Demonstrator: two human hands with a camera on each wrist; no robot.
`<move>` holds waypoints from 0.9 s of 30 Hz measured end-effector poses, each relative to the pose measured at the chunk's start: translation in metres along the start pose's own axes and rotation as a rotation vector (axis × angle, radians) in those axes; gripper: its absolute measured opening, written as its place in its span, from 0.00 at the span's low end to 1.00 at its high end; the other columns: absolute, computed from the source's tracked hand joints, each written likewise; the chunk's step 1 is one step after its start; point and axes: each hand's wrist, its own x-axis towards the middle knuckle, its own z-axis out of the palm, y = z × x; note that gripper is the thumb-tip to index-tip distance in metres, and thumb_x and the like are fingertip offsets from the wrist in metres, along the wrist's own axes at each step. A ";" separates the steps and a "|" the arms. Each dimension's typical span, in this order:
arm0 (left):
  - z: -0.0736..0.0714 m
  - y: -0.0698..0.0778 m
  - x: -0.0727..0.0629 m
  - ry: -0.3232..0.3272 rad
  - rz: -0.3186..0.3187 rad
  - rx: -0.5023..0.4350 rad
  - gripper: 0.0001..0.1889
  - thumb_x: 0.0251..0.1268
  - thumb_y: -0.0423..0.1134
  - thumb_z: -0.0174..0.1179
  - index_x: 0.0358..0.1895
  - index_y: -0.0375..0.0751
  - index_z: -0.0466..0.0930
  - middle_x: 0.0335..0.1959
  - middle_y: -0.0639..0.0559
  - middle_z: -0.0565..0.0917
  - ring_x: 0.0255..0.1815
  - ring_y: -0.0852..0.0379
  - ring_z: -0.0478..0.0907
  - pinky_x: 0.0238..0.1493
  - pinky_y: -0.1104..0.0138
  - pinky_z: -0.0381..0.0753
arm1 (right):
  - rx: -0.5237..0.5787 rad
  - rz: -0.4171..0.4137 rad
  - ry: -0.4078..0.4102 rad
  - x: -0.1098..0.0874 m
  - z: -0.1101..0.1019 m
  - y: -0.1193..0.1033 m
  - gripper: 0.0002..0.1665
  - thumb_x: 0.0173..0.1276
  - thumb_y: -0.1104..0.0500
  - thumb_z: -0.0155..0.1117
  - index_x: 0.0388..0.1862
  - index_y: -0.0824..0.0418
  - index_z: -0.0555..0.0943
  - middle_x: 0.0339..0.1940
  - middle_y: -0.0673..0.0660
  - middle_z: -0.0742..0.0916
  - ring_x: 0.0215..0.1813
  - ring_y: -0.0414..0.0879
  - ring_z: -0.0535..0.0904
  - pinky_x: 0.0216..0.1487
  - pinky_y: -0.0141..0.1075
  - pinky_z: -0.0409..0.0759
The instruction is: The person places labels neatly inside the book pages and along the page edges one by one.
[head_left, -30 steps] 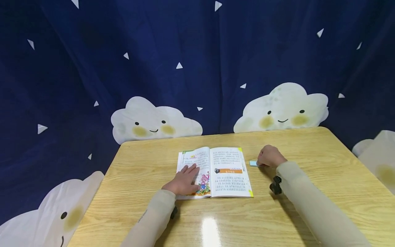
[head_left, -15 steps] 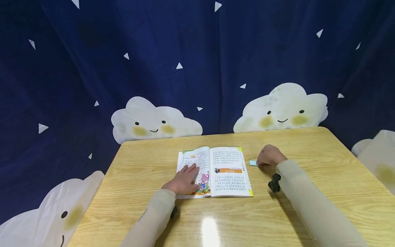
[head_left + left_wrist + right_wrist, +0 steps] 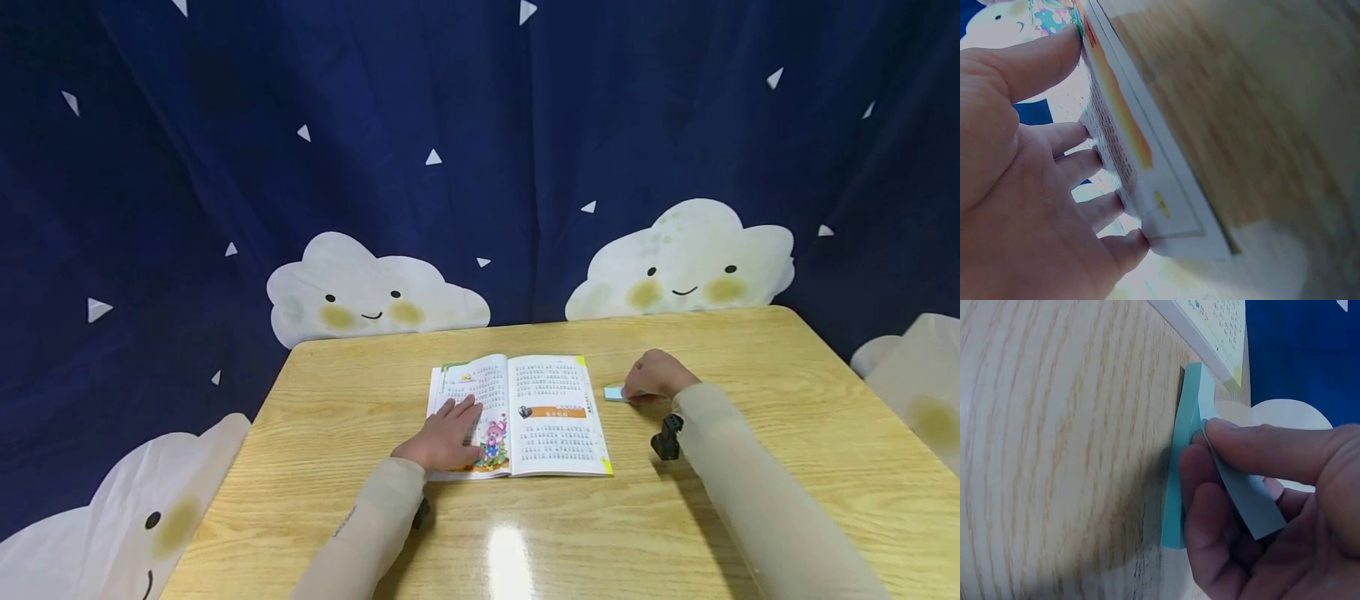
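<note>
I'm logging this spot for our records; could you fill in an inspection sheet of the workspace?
Surface: wood-grain table, with glare on the near side
Job's things: open book; light-blue pad to its right, top layer lifted at one end
Clutter: nothing seen
Grip: left hand rests on the book's left side; right hand pinches the pad's top layer
Cables: nothing seen
Surroundings: dark-blue curtain with smiling clouds

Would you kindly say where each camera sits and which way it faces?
Head: worn there, facing forward and down: open book, table, sleeves, left hand, right hand.
Left wrist: worn there, facing the left hand touching the book.
Right wrist: worn there, facing the right hand pinching a leaf of the blue pad.
Shared: head and right wrist show book, pad and right hand.
</note>
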 end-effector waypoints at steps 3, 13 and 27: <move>0.000 0.000 0.000 -0.005 -0.004 -0.004 0.40 0.67 0.50 0.59 0.79 0.44 0.54 0.82 0.47 0.52 0.83 0.38 0.45 0.78 0.38 0.52 | 0.009 0.017 -0.005 0.000 -0.001 -0.002 0.11 0.61 0.59 0.68 0.20 0.61 0.85 0.12 0.48 0.80 0.18 0.41 0.71 0.27 0.31 0.70; 0.000 0.000 0.000 -0.003 -0.001 -0.013 0.40 0.67 0.50 0.60 0.79 0.44 0.54 0.82 0.47 0.52 0.83 0.38 0.45 0.78 0.37 0.51 | 0.065 0.046 -0.015 -0.004 -0.001 -0.006 0.07 0.60 0.61 0.67 0.27 0.64 0.86 0.17 0.51 0.84 0.22 0.42 0.76 0.28 0.31 0.74; -0.001 0.000 -0.002 -0.009 -0.006 -0.013 0.40 0.68 0.50 0.59 0.79 0.45 0.53 0.83 0.48 0.51 0.83 0.38 0.44 0.79 0.38 0.51 | 0.191 0.061 -0.069 -0.006 -0.004 -0.007 0.05 0.63 0.65 0.66 0.32 0.68 0.84 0.27 0.54 0.86 0.27 0.41 0.81 0.33 0.33 0.83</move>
